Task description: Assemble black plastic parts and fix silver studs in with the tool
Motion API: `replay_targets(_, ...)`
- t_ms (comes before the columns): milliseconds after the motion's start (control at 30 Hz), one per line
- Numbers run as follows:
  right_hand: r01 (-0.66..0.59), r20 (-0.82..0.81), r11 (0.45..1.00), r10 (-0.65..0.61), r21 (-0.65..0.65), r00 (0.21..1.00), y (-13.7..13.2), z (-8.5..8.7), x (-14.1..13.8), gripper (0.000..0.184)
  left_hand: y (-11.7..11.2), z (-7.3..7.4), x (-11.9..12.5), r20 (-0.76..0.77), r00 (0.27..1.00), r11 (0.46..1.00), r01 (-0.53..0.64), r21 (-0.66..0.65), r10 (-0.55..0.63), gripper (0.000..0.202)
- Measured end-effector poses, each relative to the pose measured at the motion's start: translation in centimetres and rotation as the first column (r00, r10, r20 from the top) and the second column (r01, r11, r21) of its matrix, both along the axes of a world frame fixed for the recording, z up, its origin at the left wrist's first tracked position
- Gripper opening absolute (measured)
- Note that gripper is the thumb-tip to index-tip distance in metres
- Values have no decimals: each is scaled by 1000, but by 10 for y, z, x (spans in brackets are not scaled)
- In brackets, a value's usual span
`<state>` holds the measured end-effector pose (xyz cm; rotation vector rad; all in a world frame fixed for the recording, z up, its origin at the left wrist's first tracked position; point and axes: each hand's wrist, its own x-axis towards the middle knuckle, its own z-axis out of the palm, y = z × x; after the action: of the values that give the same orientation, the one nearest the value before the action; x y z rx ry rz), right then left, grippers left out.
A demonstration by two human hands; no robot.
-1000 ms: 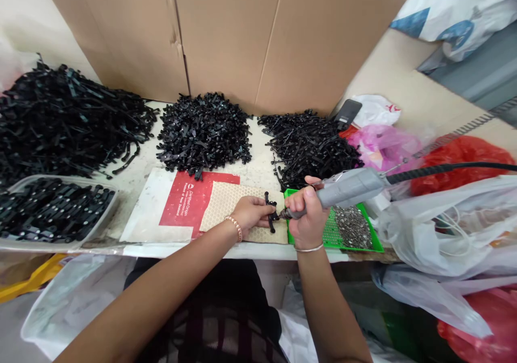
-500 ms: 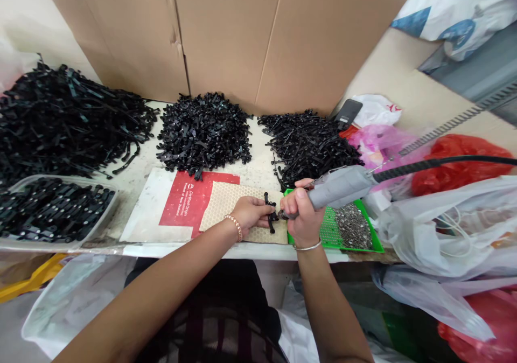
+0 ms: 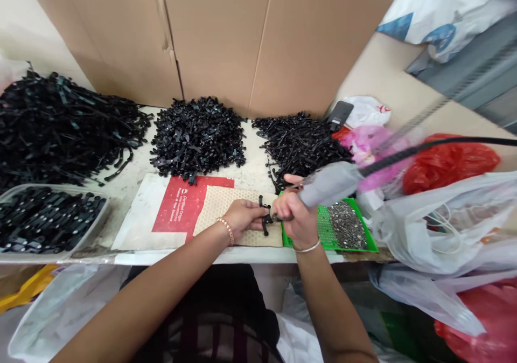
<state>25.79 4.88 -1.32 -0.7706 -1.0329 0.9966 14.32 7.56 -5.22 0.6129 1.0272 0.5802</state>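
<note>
While the right hand (image 3: 299,217) is wrapped round a grey corded power screwdriver (image 3: 331,184), the left hand (image 3: 241,216) pinches a small black plastic part (image 3: 265,227) between thumb and fingers. Part is over the right-hand portion of a cream honeycomb-textured mat (image 3: 214,212), just left of a green perforated tray (image 3: 324,229). Driver nose points left at the part's middle; cannot tell whether bit and part touch, as fingers and handle hide the spot. Black cord (image 3: 393,158) runs right from the driver's rear; coil spring (image 3: 436,107) above it, blurred.

Writing: red-and-white printed sheet (image 3: 175,207), partly under the mat, has sideways lettering, "Certified Origin" and "Product of New Zealand"; finer line between them illegible. Brown cardboard panel (image 3: 214,34) at the rear shows a row of printed symbols, cut off at top left. White bag with blue print (image 3: 440,7), upper right: no legible words. Crumpled white bag (image 3: 367,111) beside the phone (image 3: 340,115) carries red marks, unreadable.

Stock: three heaps of black plastic parts (image 3: 200,137) along the back of the table (image 3: 139,161); translucent box (image 3: 97,225) at left filled with more. Tray's right side holds small metal pieces (image 3: 347,225), too small to identify.
</note>
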Motion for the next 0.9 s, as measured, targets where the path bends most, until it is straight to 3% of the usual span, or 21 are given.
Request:
replay_targets(67, 151, -14, 987, -151, 52, 988, -3, 8, 17, 29, 0, 2, -1, -8, 1000, 1000, -18, -5, 17, 13)
replay_targets(133, 335, -17, 937, -334, 96, 942, -3, 9, 40, 29, 0, 4, -2, -24, 999, 1000, -22, -11, 22, 12)
replay_targets(267, 553, 0, 833, -553, 27, 833, -1, -7, 82, 38, 0, 6, -5, -31, 1000, 1000, 5, -4, -5, 13)
replay_targets(433, 586, 15, 810, -586, -29, 810, -1, -24, 97, 44, 0, 3, -8, -43, 999, 1000, -8, -7, 8, 19)
replay_targets(900, 562, 63, 827, -560, -12, 826, 17, -28, 102, 41, -1, 7, -7, -78, 997, 999, -31, -17, 30, 17)
